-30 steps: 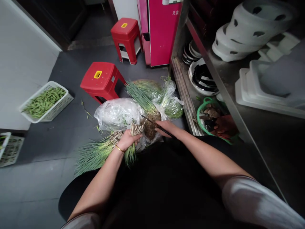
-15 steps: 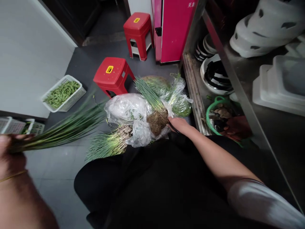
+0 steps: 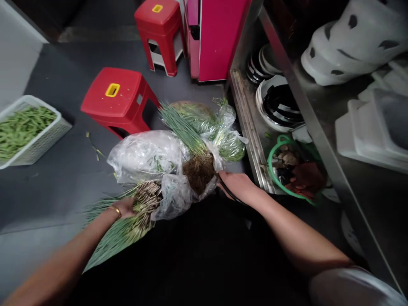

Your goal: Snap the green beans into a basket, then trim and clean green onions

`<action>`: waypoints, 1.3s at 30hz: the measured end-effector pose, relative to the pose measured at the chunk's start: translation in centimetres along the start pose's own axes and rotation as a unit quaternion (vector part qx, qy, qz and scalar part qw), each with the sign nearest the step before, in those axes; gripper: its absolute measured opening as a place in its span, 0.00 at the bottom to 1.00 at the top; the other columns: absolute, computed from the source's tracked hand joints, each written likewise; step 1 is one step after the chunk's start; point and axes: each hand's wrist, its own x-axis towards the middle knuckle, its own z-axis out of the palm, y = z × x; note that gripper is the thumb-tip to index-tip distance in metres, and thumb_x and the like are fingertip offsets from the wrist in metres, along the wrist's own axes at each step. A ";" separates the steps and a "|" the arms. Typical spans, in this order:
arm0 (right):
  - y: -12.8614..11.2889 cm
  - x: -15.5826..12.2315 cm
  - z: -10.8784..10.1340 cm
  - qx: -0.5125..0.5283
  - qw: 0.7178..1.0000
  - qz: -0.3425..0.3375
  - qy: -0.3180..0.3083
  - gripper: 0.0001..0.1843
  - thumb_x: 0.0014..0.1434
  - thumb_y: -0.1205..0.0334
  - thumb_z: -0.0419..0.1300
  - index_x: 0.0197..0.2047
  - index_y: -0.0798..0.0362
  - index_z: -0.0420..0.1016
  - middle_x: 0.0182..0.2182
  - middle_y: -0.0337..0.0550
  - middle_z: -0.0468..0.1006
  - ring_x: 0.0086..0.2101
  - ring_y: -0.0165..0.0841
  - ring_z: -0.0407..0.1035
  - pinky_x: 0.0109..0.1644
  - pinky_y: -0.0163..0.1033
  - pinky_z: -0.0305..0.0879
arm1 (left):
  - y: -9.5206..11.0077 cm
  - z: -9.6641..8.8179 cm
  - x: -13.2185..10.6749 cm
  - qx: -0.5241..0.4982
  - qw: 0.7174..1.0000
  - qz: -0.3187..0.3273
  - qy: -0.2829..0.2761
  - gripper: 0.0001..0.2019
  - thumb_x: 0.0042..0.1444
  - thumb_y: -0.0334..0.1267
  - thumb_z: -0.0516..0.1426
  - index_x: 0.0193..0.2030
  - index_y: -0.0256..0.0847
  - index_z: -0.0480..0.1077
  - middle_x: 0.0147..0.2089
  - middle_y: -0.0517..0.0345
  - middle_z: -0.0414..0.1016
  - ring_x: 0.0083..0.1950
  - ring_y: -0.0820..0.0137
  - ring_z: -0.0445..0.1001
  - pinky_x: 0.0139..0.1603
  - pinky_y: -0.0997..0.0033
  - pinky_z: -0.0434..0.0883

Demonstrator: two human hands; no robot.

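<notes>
My left hand (image 3: 124, 207), with a gold bracelet at the wrist, rests on a pile of long green chives (image 3: 108, 238) lying on the floor. Its fingers curl over the stalks just behind their pale cut ends (image 3: 145, 197). My right hand (image 3: 237, 185) is closed on a dark-handled cutting tool (image 3: 228, 194), whose blade is hidden. It sits beside the brown root clump (image 3: 199, 172) of another chive bundle (image 3: 181, 125), which lies across clear plastic bags (image 3: 143, 153).
Two red stools (image 3: 116, 95) (image 3: 157, 19) stand on the grey floor. A white basket of green beans (image 3: 24, 131) is at the left, a pink cabinet (image 3: 216, 38) behind. A steel shelf (image 3: 251, 127) holds plates (image 3: 279, 106) and a green basket (image 3: 288, 170).
My left hand swung a bunch of chives out to the left, then came back down without it onto the floor pile. My right hand stayed by the root clump.
</notes>
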 end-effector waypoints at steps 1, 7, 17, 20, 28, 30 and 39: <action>0.4 0.1 -0.4 0.001 1.000 0.021 0.003 0.15 0.63 0.57 0.48 0.49 0.57 0.64 0.37 0.55 0.79 0.36 0.44 0.76 0.35 0.41 0.66 | 1.4 1.4 2.6 0.046 0.998 0.023 -0.025 0.10 0.30 0.40 0.68 0.23 0.46 0.74 0.16 0.63 0.68 0.16 0.69 0.64 0.20 0.74 0.62; 1.8 1.2 -1.7 0.002 0.997 0.074 -0.037 0.15 0.64 0.56 0.47 0.49 0.55 0.64 0.39 0.53 0.78 0.33 0.42 0.76 0.30 0.39 0.64 | 11.7 13.7 19.3 0.248 0.930 0.266 -0.061 0.03 0.45 0.30 0.60 0.25 0.42 0.73 0.32 0.50 0.76 0.40 0.64 0.73 0.45 0.70 0.67; 1.4 1.8 -0.5 0.002 0.999 -0.038 -0.031 0.08 0.60 0.64 0.55 0.43 0.55 0.69 0.32 0.46 0.76 0.29 0.34 0.73 0.30 0.36 0.62 | 10.0 20.5 28.3 0.464 0.839 0.275 -0.073 0.17 0.59 0.27 0.45 0.48 0.29 0.72 0.46 0.33 0.73 0.52 0.52 0.68 0.54 0.45 0.55; 1.3 1.5 -0.4 0.001 0.999 -0.037 -0.014 0.08 0.60 0.65 0.55 0.43 0.54 0.68 0.31 0.46 0.75 0.30 0.35 0.72 0.31 0.36 0.63 | 9.9 19.5 26.4 0.495 0.824 0.263 -0.088 0.14 0.58 0.26 0.47 0.40 0.28 0.74 0.38 0.33 0.75 0.44 0.53 0.71 0.47 0.51 0.59; 0.8 0.4 -1.1 -0.007 0.997 -0.059 -0.045 0.10 0.63 0.63 0.51 0.45 0.56 0.67 0.35 0.51 0.76 0.32 0.40 0.74 0.30 0.38 0.65 | 10.8 9.2 15.7 0.546 0.806 0.224 -0.038 0.13 0.55 0.32 0.50 0.36 0.34 0.76 0.37 0.37 0.73 0.43 0.52 0.71 0.42 0.53 0.60; 0.8 0.1 -1.1 -0.007 0.998 -0.053 -0.044 0.11 0.64 0.63 0.50 0.46 0.57 0.67 0.36 0.53 0.76 0.34 0.42 0.75 0.31 0.40 0.66 | 11.3 5.8 12.5 0.559 0.808 0.184 0.004 0.13 0.52 0.37 0.53 0.38 0.36 0.76 0.39 0.38 0.72 0.45 0.49 0.70 0.42 0.52 0.62; -0.1 1.1 3.5 0.165 0.978 -0.119 0.039 0.13 0.62 0.59 0.50 0.46 0.58 0.66 0.37 0.51 0.78 0.39 0.37 0.73 0.39 0.36 0.64 | 15.2 1.2 0.3 0.478 0.878 -0.011 0.034 0.19 0.52 0.44 0.49 0.44 0.37 0.73 0.38 0.44 0.78 0.43 0.55 0.75 0.45 0.61 0.68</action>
